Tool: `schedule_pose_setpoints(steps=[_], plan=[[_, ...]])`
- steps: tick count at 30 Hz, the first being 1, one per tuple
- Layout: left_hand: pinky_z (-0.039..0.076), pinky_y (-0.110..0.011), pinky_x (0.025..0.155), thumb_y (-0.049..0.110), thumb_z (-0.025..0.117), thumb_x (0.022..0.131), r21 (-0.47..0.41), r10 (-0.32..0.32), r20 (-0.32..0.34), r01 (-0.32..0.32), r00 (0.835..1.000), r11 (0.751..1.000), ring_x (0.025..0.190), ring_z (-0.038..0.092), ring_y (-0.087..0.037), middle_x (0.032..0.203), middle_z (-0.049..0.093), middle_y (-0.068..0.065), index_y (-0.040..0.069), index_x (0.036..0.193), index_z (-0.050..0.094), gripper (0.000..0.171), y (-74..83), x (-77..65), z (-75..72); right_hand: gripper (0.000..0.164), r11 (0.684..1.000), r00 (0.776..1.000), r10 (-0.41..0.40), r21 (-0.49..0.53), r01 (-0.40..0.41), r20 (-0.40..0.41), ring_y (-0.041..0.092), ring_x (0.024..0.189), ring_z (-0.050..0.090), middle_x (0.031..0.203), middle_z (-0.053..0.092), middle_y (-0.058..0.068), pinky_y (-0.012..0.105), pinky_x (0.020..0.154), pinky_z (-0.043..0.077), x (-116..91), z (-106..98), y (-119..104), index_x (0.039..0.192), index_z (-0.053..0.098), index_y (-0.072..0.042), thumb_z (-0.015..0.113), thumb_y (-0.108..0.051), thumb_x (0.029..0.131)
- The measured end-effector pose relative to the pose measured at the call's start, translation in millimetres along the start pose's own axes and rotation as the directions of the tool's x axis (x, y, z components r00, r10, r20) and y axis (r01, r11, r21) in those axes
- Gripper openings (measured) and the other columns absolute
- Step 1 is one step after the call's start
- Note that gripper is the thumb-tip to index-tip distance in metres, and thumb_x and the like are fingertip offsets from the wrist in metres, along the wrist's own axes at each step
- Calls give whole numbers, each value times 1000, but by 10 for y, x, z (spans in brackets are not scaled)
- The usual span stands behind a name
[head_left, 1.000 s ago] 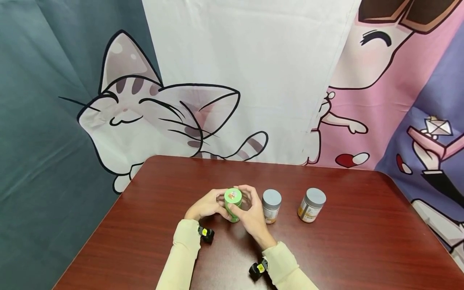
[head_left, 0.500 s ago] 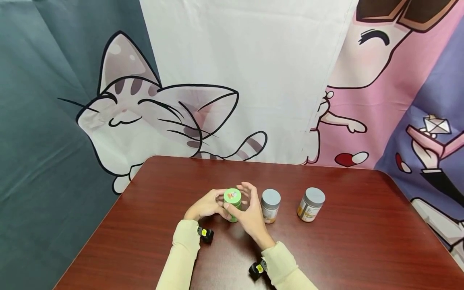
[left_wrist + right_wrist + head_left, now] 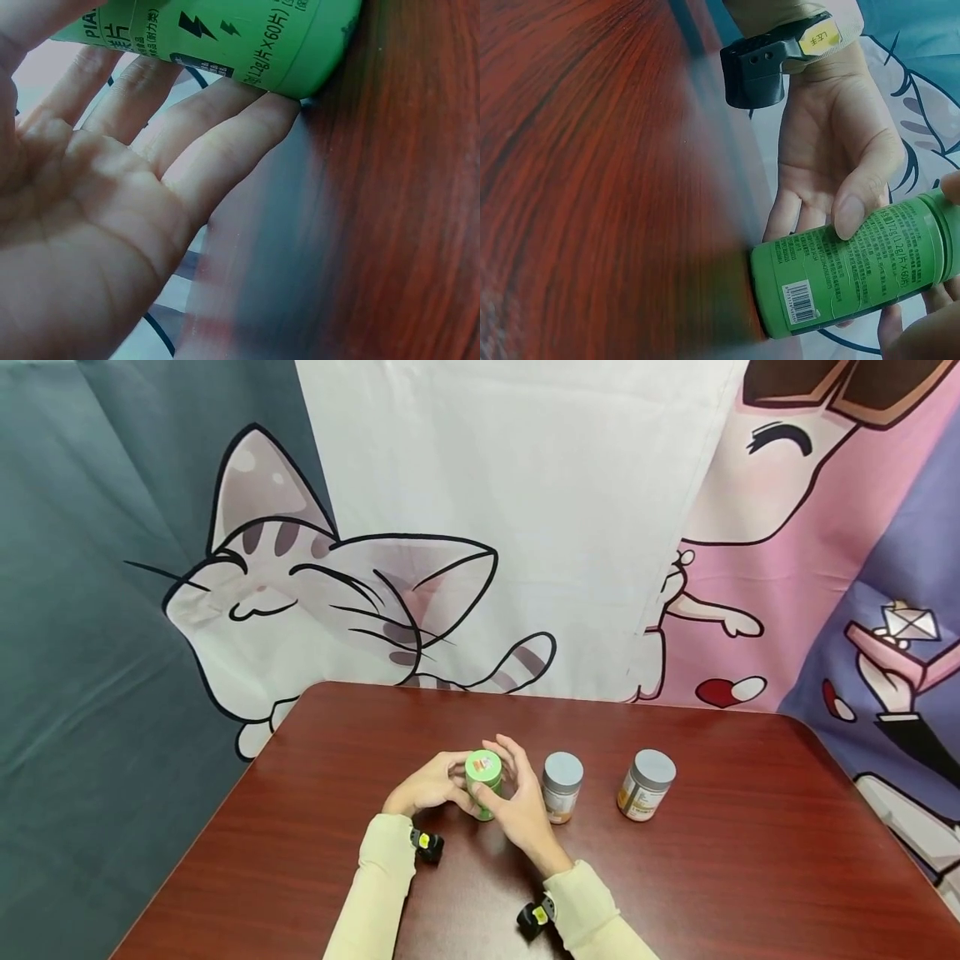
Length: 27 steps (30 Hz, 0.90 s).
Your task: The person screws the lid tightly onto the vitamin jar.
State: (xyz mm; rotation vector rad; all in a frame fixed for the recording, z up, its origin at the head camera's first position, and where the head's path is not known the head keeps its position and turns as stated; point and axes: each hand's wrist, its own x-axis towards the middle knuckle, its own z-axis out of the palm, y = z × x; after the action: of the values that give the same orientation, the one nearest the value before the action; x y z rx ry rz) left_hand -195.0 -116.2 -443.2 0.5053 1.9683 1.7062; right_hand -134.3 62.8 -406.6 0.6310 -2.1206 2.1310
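Note:
A green tablet bottle with a green screw lid stands upright on the table in front of the person. My left hand grips its body from the left; the thumb lies across the printed label in the right wrist view. From the right, my right hand holds the lid between thumb and fingers. Only its fingertips show at the lid in the right wrist view. In the left wrist view, the left fingers extend behind the bottle, whose base is close to the tabletop.
Two white jars with grey lids stand to the right: a nearer jar just beside the right hand and a farther jar. All are on a reddish-brown wooden table. A cartoon-printed cloth hangs behind the table's far edge.
My right fingers spread away from the lid half a second ago and are now closer round it again. The left hand and the bottle stay in place, as do both jars.

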Motion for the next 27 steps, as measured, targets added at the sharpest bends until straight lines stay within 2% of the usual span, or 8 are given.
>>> schedule_pose_setpoints(steps=[10, 16, 19, 23, 27], plan=[[51, -36, 78, -10, 73, 63, -26, 0, 12, 0, 1000, 1000, 96, 64, -24, 112, 64, -9, 15, 128, 52, 73, 6, 2, 10, 64, 998, 997, 7, -65, -12, -78, 29, 116, 49, 127, 52, 11, 50, 93, 36, 4, 16, -12, 132, 37, -7, 71, -2, 77], [52, -38, 77, -12, 71, 63, -49, -1, 23, 2, 1000, 999, 94, 64, -26, 113, 64, -10, 15, 129, 51, 74, 2, 3, 18, 64, 994, 992, 1, -111, -15, -124, 29, 113, 49, 123, 52, 19, 53, 88, 37, -5, 35, -46, 129, 40, -7, 74, -6, 75], [52, -39, 76, -13, 70, 63, -54, -3, 24, 5, 1000, 999, 91, 65, -27, 112, 64, -10, 16, 130, 50, 76, -3, 0, 24, 64, 992, 990, 8, -124, -26, -140, 28, 112, 49, 121, 53, 19, 53, 87, 37, -14, 43, -55, 128, 41, -8, 75, -6, 74], [52, -39, 76, -12, 71, 63, -45, -7, 25, 9, 1000, 999, 89, 66, -28, 112, 64, -10, 17, 131, 50, 76, -6, -4, 30, 65, 984, 987, -2, -175, -27, -162, 27, 109, 51, 119, 54, 16, 50, 85, 38, -31, 59, -58, 127, 41, -8, 76, -8, 73], [51, -37, 79, -8, 74, 63, -7, 5, 12, -5, 1000, 1000, 94, 64, -25, 111, 64, -8, 18, 129, 52, 74, -13, -2, 28, 66, 970, 986, -30, -243, -11, -163, 27, 106, 53, 120, 53, 14, 46, 83, 40, -48, 70, -57, 129, 40, -8, 76, -12, 74]])
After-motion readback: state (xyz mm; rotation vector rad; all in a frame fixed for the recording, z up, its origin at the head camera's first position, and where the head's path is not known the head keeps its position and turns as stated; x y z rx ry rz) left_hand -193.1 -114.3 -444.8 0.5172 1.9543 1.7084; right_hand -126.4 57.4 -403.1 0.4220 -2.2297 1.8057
